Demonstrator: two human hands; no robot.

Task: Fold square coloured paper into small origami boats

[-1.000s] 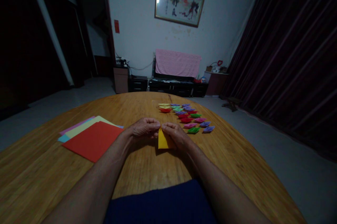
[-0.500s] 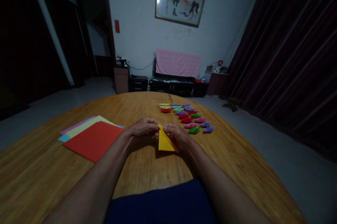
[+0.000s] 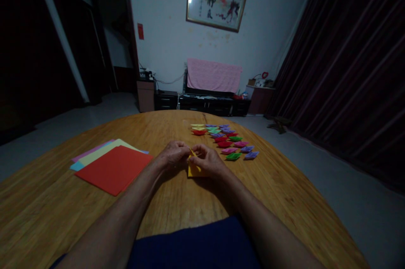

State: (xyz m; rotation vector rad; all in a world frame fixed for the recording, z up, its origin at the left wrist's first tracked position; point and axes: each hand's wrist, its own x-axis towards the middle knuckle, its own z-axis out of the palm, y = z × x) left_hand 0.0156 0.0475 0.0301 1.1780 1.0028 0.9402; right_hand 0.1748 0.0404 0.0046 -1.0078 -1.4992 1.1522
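Between my hands is a folded piece of yellow paper [image 3: 193, 171], its lower edge close to the tabletop. My left hand [image 3: 174, 153] pinches the upper left corner. With thumb and fingers closed, my right hand [image 3: 207, 160] grips the top and right side and covers much of the sheet. Part of a fold shows as a thin strip between the fingertips. Several small folded paper boats [image 3: 224, 144] in red, green, pink, purple and yellow stand in rows just beyond my right hand.
Left of my left forearm lies a stack of coloured sheets with red paper [image 3: 115, 170] on top. The round wooden table [image 3: 171, 205] fills the foreground. Past its far edge stand a low black cabinet [image 3: 205, 104] and a screen draped with a pink cloth [image 3: 213, 76].
My right hand has shifted left and over the yellow paper, so its fingers now cover more of it. The paper has moved slightly up and left. My left hand stays nearly in place.
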